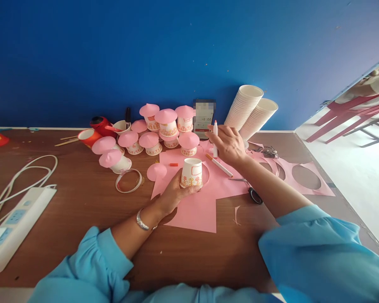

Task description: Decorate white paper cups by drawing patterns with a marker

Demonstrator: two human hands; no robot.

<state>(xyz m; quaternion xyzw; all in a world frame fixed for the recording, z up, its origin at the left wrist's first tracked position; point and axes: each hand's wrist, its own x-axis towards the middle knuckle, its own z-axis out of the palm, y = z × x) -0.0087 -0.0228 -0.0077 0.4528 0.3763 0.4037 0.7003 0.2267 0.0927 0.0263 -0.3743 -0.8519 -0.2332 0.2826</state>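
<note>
Head view: our left hand (pixel 173 192) clasps a drawn-on white paper cup (pixel 191 171); our right hand (pixel 230 145) pinches a red-tipped white marker (pixel 215 139); pink-roofed paper cups (pixel 166 116) crowd far left.

Phone (pixel 204 114) is btwn capped cups (pixel 166 117) & cup stacks (pixel 244 108).

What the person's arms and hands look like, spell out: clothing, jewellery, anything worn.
The left sleeve and right sleeve are light blue, loose and gathered towards their ends. A silver-coloured bangle shows on the left side only. The left grip and right grip have no gloves.
</note>
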